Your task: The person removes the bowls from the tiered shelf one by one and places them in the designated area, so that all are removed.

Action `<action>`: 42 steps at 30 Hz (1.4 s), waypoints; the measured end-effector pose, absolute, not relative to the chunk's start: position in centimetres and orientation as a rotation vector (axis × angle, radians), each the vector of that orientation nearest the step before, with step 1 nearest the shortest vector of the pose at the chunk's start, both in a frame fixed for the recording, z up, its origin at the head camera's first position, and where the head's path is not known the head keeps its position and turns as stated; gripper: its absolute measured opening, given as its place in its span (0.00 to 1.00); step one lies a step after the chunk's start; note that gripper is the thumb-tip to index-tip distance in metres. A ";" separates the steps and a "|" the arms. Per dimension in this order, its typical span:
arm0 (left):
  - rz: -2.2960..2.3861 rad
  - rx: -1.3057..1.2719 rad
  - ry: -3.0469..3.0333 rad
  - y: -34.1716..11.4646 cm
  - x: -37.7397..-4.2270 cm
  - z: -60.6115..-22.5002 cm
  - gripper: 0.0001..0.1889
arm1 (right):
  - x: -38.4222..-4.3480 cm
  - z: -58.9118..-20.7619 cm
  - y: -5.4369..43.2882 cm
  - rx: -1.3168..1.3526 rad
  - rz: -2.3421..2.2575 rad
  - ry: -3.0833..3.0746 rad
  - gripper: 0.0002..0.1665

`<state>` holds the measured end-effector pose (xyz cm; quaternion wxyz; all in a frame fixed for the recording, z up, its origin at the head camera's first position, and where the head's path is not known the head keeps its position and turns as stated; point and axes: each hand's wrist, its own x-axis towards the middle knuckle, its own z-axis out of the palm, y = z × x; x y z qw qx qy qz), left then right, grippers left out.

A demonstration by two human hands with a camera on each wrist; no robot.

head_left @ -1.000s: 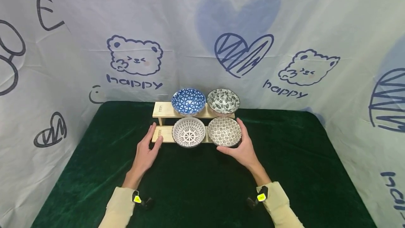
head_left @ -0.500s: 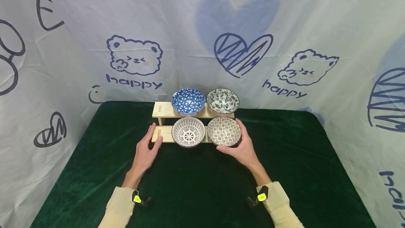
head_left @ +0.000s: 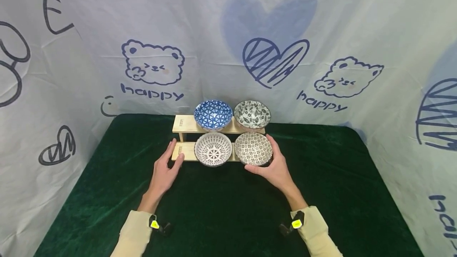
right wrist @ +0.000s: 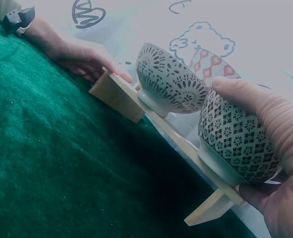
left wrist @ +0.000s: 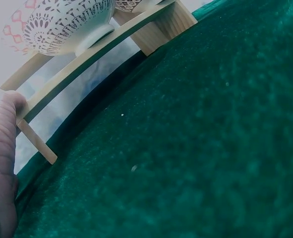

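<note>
A two-tier wooden rack [head_left: 187, 151] carries two bowls on each tier. At the right of the lower tier, my right hand [head_left: 277, 171] holds a bowl with a small brown-grey grid pattern [head_left: 253, 148]. The right wrist view shows the thumb at this bowl's rim [right wrist: 235, 134] and fingers low round its far side. My left hand [head_left: 163, 174] grips the rack's left end, thumb at the lower board's front corner. Beside the grid bowl stands a white bowl with a dark radial pattern [head_left: 213, 149]. The upper tier bears a blue triangle-patterned bowl [head_left: 213, 114] and a leaf-patterned bowl [head_left: 252, 114].
Dark green velvety cloth [head_left: 221, 209] covers the table under the rack. Close behind the upper tier hangs a pale sheet [head_left: 210, 74] printed with bears and hearts, and it also closes off both sides. Each wrist wears a small strapped device [head_left: 297, 222].
</note>
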<state>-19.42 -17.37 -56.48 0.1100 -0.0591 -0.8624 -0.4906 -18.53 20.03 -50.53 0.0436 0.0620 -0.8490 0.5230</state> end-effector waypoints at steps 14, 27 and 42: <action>-1.457 -0.176 -2.516 -17.2 -19.3 -56.3 0.36 | -18.6 -50.4 19.9 0.185 1.615 -2.569 0.70; -1.427 -0.177 -2.505 -17.2 -19.4 -56.4 0.35 | -18.4 -50.5 19.5 0.164 1.650 -2.501 0.68; -1.431 -0.185 -2.501 -17.2 -19.6 -56.6 0.36 | -18.4 -50.6 19.6 0.169 1.670 -2.476 0.66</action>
